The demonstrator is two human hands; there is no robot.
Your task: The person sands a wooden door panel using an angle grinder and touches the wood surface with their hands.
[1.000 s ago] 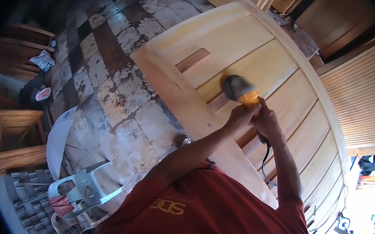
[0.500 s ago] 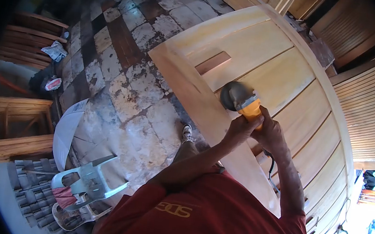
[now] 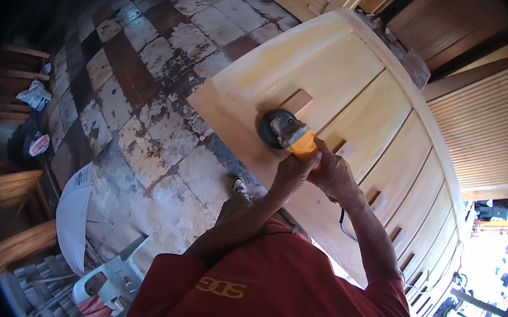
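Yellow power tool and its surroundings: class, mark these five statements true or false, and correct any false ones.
1. The left hand and right hand both grip the yellow power tool. True.
2. The tool's disc is at the panel's right border in the picture. False: the dark disc is by the left border of the wooden panel.
3. The shirt is blue. False: the shirt is red.
4. A reddish cloth is on the pale chair. True.
5. The floor is carpeted. False: the floor is tiled.

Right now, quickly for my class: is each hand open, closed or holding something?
Left hand: closed, holding the grinder.
Right hand: closed, holding the same grinder.
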